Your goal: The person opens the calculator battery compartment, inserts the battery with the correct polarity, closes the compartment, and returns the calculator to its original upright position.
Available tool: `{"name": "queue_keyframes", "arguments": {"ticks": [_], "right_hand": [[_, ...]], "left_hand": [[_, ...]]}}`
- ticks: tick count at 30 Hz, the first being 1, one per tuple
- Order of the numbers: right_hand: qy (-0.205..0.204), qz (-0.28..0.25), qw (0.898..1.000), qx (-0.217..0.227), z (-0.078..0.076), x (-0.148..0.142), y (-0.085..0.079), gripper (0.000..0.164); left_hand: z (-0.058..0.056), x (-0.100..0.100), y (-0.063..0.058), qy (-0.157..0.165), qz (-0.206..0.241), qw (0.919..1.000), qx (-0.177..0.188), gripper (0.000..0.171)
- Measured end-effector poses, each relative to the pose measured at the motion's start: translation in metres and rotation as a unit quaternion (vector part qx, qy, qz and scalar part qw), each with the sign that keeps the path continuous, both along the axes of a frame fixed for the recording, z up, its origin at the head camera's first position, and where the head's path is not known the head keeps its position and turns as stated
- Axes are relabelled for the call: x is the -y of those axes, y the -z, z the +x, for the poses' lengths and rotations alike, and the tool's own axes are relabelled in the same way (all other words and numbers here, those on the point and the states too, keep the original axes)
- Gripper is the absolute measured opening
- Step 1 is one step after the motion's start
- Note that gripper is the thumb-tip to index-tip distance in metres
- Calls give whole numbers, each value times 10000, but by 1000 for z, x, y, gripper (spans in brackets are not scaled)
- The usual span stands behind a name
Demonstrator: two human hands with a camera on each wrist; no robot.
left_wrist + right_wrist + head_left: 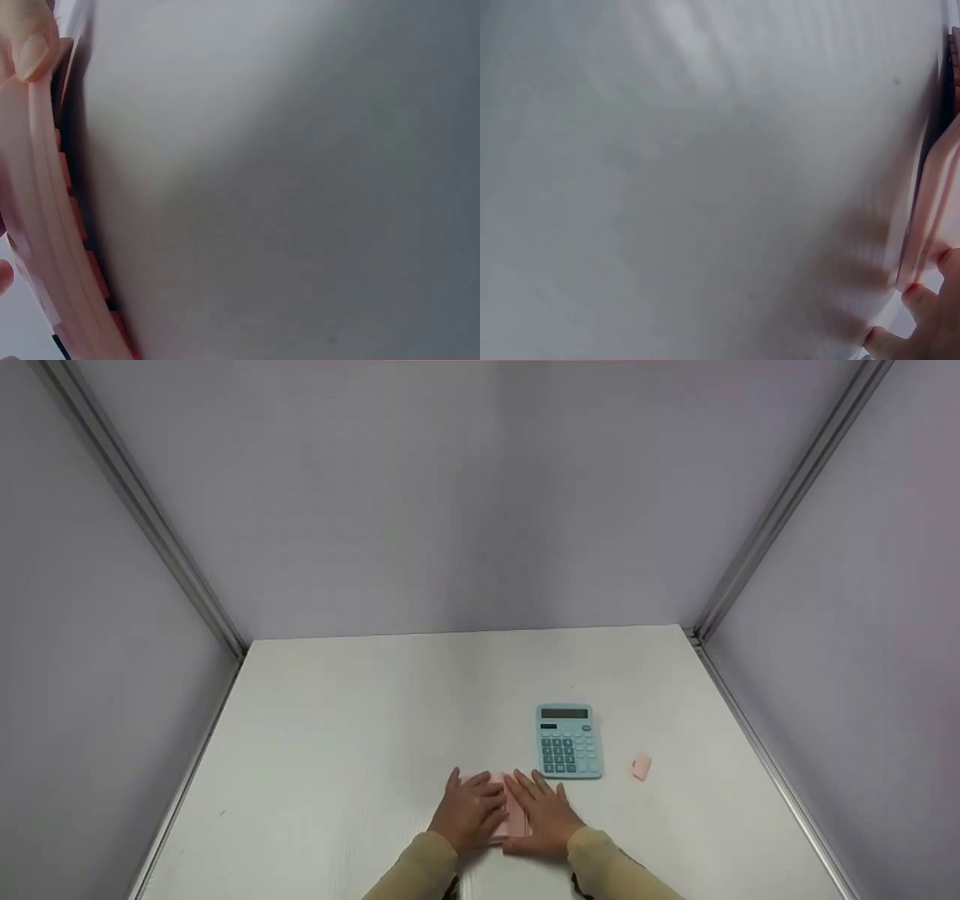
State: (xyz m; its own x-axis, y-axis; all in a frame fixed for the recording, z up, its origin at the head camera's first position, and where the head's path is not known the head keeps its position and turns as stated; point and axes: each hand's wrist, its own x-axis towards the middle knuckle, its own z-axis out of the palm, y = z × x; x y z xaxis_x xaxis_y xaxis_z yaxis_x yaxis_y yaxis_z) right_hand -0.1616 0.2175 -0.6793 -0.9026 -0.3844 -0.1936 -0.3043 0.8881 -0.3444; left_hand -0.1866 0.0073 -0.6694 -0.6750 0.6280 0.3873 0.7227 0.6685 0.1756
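Both hands are on a flat pink thing (516,819) near the front of the white table, and they cover much of it. Rows of reddish tab-like pieces line the edge of this pink thing (45,202) in the left wrist view. My left hand (469,814) rests on its left part, its thumb against the edge. Across the right part lies my right hand (546,817), fingers spread and fairly straight, thumb along the front side. Just beyond the right fingertips is a light blue calculator (568,742), face up.
A small pink piece (640,766) lies to the right of the calculator. Grey panels with metal rails (772,765) stand round the left, back and right of the white table (322,720).
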Motion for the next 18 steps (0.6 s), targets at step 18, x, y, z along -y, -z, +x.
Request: {"name": "queue_keyframes", "arguments": {"ticks": [18], "right_hand": [[68,-147,9998,85,-1,-4,-4,113]], "left_hand": [[-6,-6,3,-286,151,9922,1200,39]]}}
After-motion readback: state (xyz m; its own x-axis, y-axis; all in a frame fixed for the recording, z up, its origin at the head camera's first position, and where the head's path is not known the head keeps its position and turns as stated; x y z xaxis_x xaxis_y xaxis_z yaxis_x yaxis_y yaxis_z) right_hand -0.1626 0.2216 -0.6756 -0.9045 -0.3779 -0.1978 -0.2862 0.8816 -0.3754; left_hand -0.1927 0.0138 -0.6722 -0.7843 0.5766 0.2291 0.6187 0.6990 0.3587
